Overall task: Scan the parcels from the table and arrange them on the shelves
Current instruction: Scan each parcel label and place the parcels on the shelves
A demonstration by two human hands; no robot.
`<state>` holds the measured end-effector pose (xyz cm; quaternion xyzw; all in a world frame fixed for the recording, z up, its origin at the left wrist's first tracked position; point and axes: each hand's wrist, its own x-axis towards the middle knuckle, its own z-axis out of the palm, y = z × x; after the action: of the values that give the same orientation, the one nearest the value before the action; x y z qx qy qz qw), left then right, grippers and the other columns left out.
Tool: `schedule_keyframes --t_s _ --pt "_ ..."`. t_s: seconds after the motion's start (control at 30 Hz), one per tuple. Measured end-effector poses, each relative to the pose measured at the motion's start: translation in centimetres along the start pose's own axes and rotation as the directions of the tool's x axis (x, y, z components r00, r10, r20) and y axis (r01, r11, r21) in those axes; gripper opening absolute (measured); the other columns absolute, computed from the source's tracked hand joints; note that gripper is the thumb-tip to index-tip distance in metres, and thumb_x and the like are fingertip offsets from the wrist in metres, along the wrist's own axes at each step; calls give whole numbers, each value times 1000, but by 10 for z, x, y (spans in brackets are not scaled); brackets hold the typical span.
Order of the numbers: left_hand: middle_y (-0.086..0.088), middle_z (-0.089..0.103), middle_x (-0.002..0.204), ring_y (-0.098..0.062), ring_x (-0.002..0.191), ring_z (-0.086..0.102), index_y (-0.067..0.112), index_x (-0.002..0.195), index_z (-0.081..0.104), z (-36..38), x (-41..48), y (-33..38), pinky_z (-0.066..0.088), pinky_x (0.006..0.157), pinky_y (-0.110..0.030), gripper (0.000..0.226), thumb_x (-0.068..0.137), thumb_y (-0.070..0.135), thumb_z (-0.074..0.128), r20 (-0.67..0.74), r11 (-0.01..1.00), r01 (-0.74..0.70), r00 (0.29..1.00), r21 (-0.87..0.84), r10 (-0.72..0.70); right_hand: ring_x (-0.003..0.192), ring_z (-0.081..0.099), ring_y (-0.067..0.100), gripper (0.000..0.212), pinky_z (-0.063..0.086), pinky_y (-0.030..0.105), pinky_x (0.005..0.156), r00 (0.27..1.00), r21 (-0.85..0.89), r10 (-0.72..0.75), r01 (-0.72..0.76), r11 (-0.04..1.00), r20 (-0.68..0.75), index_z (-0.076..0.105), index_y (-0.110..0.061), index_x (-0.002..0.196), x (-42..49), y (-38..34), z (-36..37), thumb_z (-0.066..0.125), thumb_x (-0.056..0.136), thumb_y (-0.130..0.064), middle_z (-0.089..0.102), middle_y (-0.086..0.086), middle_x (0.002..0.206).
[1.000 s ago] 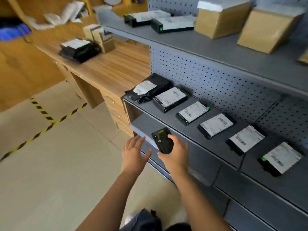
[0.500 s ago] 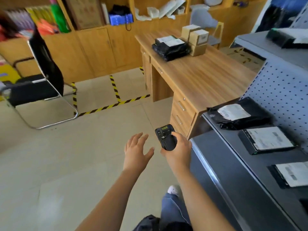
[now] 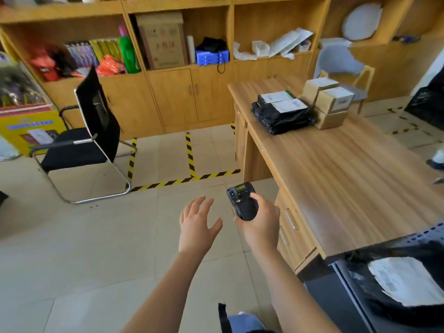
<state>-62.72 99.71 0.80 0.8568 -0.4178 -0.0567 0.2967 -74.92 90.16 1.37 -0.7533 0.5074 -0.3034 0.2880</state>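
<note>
My right hand (image 3: 260,222) grips a black handheld scanner (image 3: 242,200) with a small green screen, held above the floor left of the wooden table (image 3: 336,169). My left hand (image 3: 198,221) hovers beside it, fingers spread, holding nothing. On the table's far end lie black bagged parcels with white labels (image 3: 283,114) and, just right of them, stacked brown cardboard boxes (image 3: 329,102). At the lower right, a black bagged parcel with a white label (image 3: 403,282) lies on the grey metal shelf (image 3: 341,296).
A black office chair (image 3: 89,140) stands on the tiled floor to the left. Yellow-black tape (image 3: 189,152) marks the floor ahead. Wooden cabinets (image 3: 182,97) full of goods line the back wall. A grey chair (image 3: 341,61) stands behind the table.
My view has swung left from the grey shelves to the table and the room. Both hands keep the same pose, the right one still holding the scanner.
</note>
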Motion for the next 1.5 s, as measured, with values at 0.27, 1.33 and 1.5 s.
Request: schedule_keyframes --t_s 0.27,1.33,1.5 --pt "4 36 150 -18 140 24 28 141 43 44 82 20 17 115 -37 57 89 43 61 108 999 -4 994 -36 8 109 42 17 73 48 31 78 995 -6 94 -94 996 -21 54 -24 130 75 28 8 86 65 -24 61 -8 121" --pt "-1 40 148 -19 139 29 22 139 49 182 489 109 12 112 -35 59 85 38 67 374 845 -486 758 -224 535 115 38 15 69 30 20 79 704 83 547 -578 812 -453 53 -25 129 388 43 76 77 65 -21 55 -9 126" --pt "-2 42 147 -20 139 29 20 139 50 209 521 133 22 116 -43 60 85 38 68 382 851 -484 762 -202 524 113 39 15 70 29 18 77 704 97 561 -583 807 -436 54 -26 127 428 66 63 79 63 -20 57 -9 125"
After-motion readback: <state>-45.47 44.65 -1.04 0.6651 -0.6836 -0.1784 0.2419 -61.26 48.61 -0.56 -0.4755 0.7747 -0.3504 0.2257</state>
